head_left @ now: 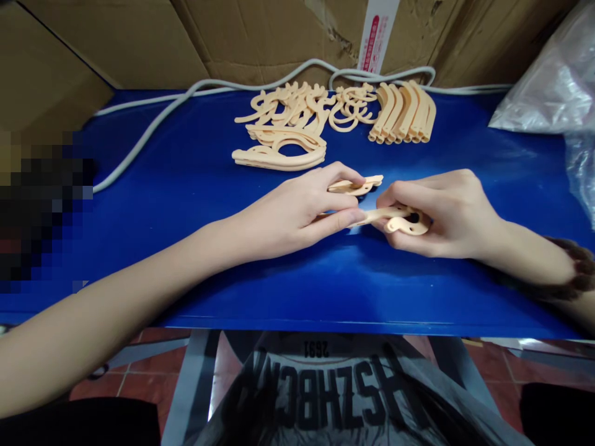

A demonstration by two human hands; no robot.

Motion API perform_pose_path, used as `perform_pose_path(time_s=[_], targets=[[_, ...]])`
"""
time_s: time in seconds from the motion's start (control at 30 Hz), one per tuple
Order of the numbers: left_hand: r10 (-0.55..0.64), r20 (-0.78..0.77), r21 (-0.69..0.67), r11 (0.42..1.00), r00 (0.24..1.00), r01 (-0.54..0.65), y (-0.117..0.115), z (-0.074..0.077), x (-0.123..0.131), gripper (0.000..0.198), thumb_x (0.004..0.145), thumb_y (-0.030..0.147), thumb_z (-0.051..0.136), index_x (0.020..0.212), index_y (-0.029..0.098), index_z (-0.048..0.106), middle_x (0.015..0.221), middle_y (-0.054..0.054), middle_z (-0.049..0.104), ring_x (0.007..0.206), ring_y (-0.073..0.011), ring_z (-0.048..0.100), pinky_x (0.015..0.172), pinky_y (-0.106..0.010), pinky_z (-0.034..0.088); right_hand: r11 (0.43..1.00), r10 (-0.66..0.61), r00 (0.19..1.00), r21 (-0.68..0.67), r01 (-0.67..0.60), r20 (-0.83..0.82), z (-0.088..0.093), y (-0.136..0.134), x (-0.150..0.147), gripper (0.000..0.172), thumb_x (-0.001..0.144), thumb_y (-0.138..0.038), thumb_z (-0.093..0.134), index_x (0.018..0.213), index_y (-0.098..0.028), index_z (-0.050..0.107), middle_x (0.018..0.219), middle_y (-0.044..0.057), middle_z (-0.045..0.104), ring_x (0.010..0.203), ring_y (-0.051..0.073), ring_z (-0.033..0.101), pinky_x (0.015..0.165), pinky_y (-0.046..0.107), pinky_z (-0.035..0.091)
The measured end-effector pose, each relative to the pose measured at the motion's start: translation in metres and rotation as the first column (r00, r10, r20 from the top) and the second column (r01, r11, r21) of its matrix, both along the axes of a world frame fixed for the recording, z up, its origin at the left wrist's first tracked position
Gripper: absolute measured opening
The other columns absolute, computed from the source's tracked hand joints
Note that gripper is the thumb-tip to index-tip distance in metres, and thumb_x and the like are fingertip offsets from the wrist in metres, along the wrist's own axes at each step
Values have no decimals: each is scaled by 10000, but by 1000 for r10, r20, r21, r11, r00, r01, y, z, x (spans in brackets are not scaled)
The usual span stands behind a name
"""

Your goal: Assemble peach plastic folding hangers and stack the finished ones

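Hanger hook [404,228], in front and right of hook pile [297,102], gripped by curled fingers of right hand [449,214]; fingers of left hand [307,207] slightly parted, holding hanger arm [372,184]. Step looks like fitting parts; next move calls for careful alignment, firm pinch.

Over a blue table [279,291], the left hand [302,207] covers the middle of a slim cream piece [372,184], while the right hand [450,210] hides part of a hooked cream piece [400,225]. At the table's left end, a pixelated block [46,210] masks the surface and swallows a white cable [153,127]; at its right end, a plastic bag [543,93] is cropped. Behind the table, print on a label [379,31] is too small to read; in front, a lettered shirt [325,378] is cut off.
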State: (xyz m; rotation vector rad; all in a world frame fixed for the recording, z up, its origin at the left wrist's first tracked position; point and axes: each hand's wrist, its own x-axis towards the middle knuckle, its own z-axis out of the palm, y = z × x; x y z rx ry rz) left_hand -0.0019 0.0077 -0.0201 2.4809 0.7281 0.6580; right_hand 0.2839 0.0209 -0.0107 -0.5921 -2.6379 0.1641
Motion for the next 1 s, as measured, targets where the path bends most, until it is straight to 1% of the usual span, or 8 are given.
perform_pose_path(time_s=[0.13,0.3,0.37,0.5,0.67,0.73,0.83,1.0], targets=[[-9,10,-1,1000,1000,9,1,-2,-1,384,1238,377,528,1078,211,835,1554,-130,704,1428,-268,693,1243,-421,555,1000,-10,1000,-16,10,2,1,1,1,142,1084,-360,637,1022,-237,666,707,-30,678,510,120,543,529,311,349],[-34,-10,19,999,999,34,1,-2,0,398,1212,457,603,973,193,779,1516,-150,710,1378,-280,707,1201,-428,578,999,25,999,31,-24,-20,-2,2,1,161,1114,-355,628,1031,-220,663,691,-50,632,503,95,500,525,278,330],[-33,-18,28,999,999,33,2,-3,1,384,1214,436,598,974,192,772,1513,-155,709,1370,-278,709,1203,-432,575,1000,15,1000,5,-15,-10,-3,2,1,184,1130,-386,624,1052,-223,656,693,-55,628,505,91,497,530,276,322],[-18,-20,42,999,1000,19,3,-4,0,388,1225,384,557,981,179,779,1502,-171,709,1365,-269,711,1214,-420,568,987,-96,995,-129,94,-13,-1,1,-1,308,1139,-551,611,1132,-244,621,697,-68,615,515,108,499,564,301,324],[4,8,47,999,1000,-4,4,-5,-1,389,1227,374,547,944,186,736,1496,-161,711,1361,-259,710,1226,-412,561,942,-259,965,-210,260,35,3,0,-7,515,1104,-751,574,1165,-241,623,793,-12,665,643,173,615,633,337,360],[6,11,39,999,1000,-7,4,-5,-1,369,1227,385,545,981,196,743,1498,-149,712,1358,-264,709,1229,-428,564,930,-271,960,-240,280,70,4,1,-9,555,1104,-794,519,1132,-246,607,824,6,672,674,190,619,650,344,358],[17,6,29,999,1000,-18,5,-6,-1,364,1226,412,538,1019,210,758,1492,-127,717,1357,-277,703,1232,-453,566,925,-245,965,-274,261,94,4,2,-11,564,1118,-807,460,993,-261,527,834,17,657,680,185,571,672,347,345],[19,19,47,999,1000,-20,4,-8,0,382,1227,401,543,957,197,719,1475,-142,715,1327,-273,713,1198,-438,575,921,-210,972,-313,234,109,2,4,-10,582,1127,-794,457,881,-266,457,791,8,596,679,170,505,682,344,311]])
